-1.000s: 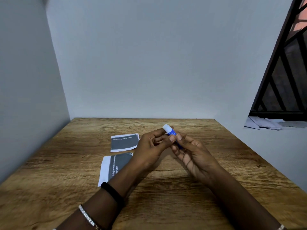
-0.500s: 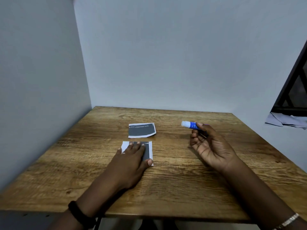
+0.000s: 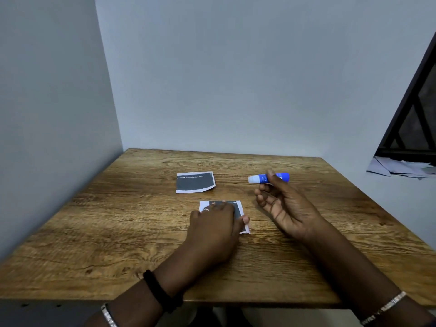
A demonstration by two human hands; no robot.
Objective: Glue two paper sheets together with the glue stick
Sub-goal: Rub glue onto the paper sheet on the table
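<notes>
Two small paper pieces, dark grey print with white borders, lie on the wooden table (image 3: 118, 232). The far paper (image 3: 195, 182) lies free. My left hand (image 3: 215, 227) rests flat on the near paper (image 3: 239, 210), covering most of it. To the right, above the table, my right hand (image 3: 280, 204) pinches a blue glue stick (image 3: 282, 177) between thumb and forefinger. The stick lies level, its white end pointing left. The other fingers are loosely curled, palm turned up.
Grey walls close in the table at the left and back. Loose white papers (image 3: 398, 167) lie on a ledge at the far right under a dark window frame (image 3: 408, 109). The table's front edge is near my wrists.
One second ago both hands held the glue stick together. The left hand then went down onto the near paper and stays there; the right hand keeps the stick. The camera view has shifted.
</notes>
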